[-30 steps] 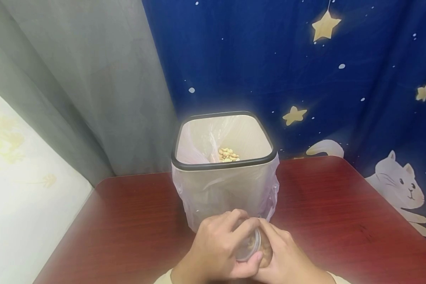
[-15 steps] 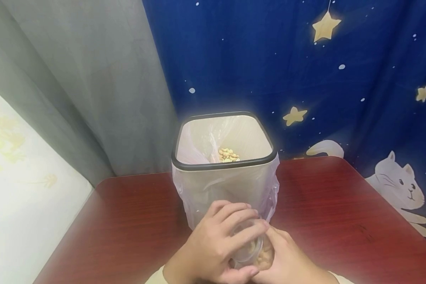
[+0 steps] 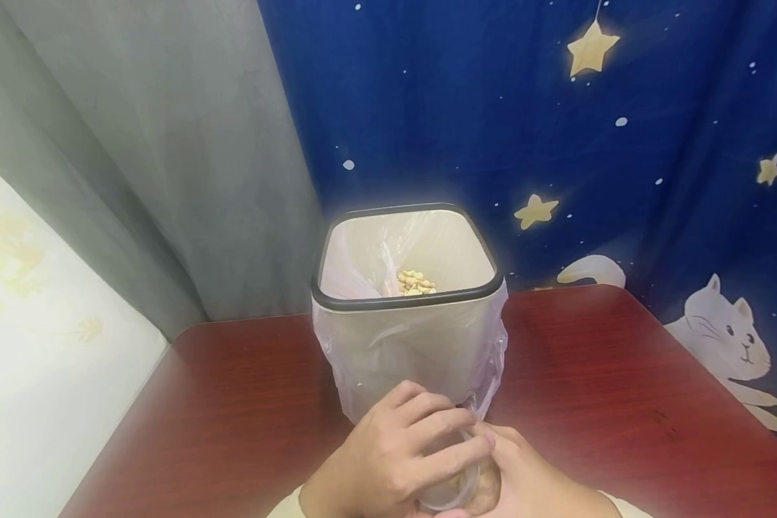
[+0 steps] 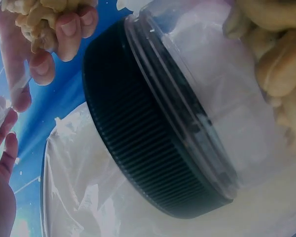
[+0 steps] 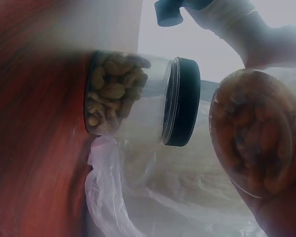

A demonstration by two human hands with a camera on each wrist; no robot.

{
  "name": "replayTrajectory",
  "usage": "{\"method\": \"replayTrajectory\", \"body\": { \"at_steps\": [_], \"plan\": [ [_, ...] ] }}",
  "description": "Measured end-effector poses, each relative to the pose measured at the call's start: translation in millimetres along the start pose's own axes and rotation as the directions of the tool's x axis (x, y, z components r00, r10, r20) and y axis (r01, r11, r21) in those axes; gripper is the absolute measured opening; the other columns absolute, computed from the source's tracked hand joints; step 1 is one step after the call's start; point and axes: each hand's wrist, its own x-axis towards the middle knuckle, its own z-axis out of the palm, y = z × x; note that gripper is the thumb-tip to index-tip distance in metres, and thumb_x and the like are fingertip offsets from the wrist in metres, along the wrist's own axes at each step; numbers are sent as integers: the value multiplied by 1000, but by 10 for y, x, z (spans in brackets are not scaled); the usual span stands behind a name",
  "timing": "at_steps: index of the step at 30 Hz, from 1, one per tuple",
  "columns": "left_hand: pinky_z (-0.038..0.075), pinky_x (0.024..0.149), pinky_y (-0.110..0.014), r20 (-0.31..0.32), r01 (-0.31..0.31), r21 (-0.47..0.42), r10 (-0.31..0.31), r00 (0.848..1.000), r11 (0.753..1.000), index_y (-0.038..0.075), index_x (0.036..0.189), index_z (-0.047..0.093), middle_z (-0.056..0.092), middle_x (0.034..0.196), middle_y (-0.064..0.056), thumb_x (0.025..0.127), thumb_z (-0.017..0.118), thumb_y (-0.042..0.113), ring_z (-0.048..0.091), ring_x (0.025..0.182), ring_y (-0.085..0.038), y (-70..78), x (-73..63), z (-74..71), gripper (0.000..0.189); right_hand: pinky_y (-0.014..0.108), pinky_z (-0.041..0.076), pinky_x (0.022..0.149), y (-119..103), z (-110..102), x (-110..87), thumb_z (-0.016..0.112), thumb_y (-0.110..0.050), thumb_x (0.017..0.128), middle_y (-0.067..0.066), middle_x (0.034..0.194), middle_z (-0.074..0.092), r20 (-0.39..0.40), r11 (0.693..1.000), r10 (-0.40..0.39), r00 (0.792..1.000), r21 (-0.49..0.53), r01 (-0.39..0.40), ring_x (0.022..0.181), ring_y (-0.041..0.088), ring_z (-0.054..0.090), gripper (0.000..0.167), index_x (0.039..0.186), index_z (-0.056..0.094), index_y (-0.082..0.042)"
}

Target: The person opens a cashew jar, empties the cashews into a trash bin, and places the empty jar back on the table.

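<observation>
Low in the head view, both hands hold a small clear jar (image 3: pixel 450 493) of brown nuts, tilted between them. My left hand (image 3: pixel 395 457) curls its fingers over the jar's clear round top, covering much of it. My right hand (image 3: pixel 534 471) grips the nut-filled body from the right; in the right wrist view the jar's rounded base (image 5: pixel 256 138) faces the camera, full of nuts. A second clear jar with a black ribbed lid (image 5: pixel 182 101), partly filled with cashews (image 5: pixel 111 89), stands on the table close by. The hands hide it in the head view.
A beige bin (image 3: pixel 395 352) with a black rim and a pale purple bag stands on the red-brown table (image 3: pixel 246 403), just beyond the hands. Pale nuts (image 3: pixel 416 283) lie inside it. A grey curtain (image 3: pixel 168 144) and a blue starry curtain (image 3: pixel 427 108) hang behind.
My left fingers first lift and spread over the jar's top, then settle lower round it. The jar and both hands have dipped slightly toward me. The bin stays put.
</observation>
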Motion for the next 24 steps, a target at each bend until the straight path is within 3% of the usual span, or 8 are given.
{"method": "replayTrajectory", "body": {
  "at_steps": [5,10,24],
  "plan": [
    [45,74,-24,1,4,4,-4,1000,1000,13,116,72,70,99,1,90,59,48,58,79,-10,2,-8,2,46,11,50,80,-9,0,7,81,-37,80,-10,115,66,18,999,24,1000,41,-25,95,-1,63,65,135,52,-17],
    [43,68,-22,9,15,12,-15,1000,1000,13,113,73,69,96,1,93,53,49,55,73,-9,-1,-24,18,46,14,51,84,-12,-21,-22,85,-35,76,-5,118,69,27,997,74,997,22,-75,99,2,65,76,140,50,-15],
    [39,56,-14,-57,51,59,-47,997,997,13,105,75,68,91,1,90,53,49,48,61,-6,6,-33,69,44,15,51,83,-5,-14,-29,89,-30,69,-3,117,69,0,995,94,996,-31,-94,98,3,65,83,141,49,-15]
  ]
}}
